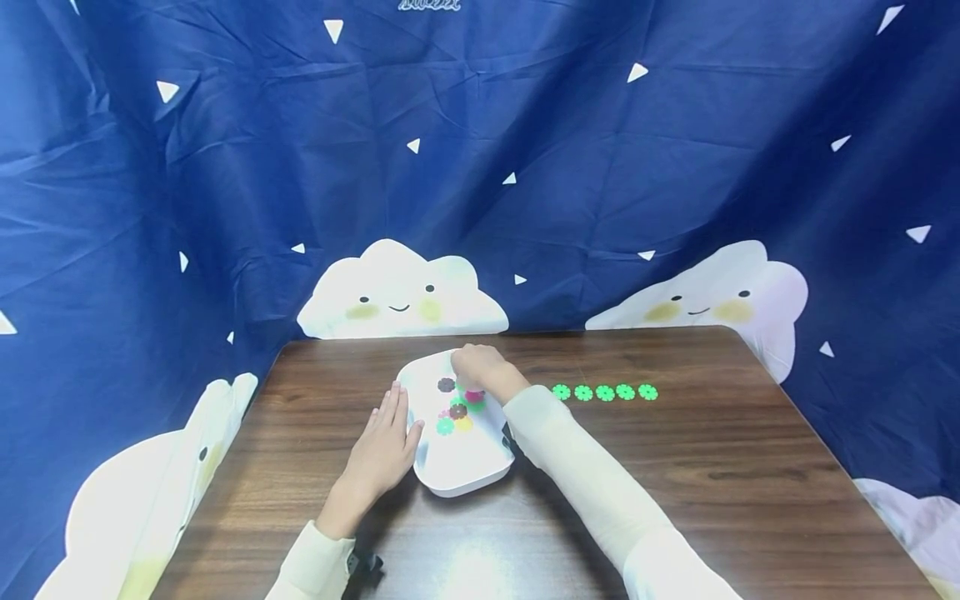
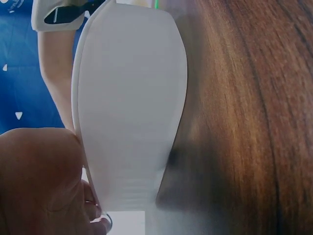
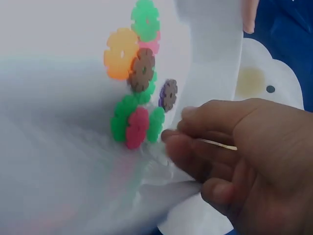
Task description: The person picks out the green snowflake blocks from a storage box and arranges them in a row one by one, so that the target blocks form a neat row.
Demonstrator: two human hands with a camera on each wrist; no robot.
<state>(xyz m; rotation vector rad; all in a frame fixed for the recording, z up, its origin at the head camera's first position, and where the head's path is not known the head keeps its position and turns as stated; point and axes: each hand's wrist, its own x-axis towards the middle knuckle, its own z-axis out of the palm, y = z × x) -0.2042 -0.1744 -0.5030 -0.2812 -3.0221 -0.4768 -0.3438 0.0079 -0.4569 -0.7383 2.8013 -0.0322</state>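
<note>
White tray [image 1: 465,467] of coloured flower discs [image 1: 457,410]; left hand [image 1: 381,454] flat, right hand [image 1: 480,367] curled, grasp unclear

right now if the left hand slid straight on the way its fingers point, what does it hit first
Probably nothing new: the left hand already rests against the white tray edge, fingers pointing along its side toward the far table, which looks free.

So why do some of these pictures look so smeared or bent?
Head view: wide lens bows the table edges; glare washes out the white tray. Left wrist view: too close, so the tray's underside and the left hand are soft. Right wrist view: the near tray floor blurs, while the flower discs and the right hand stay sharper.
</note>
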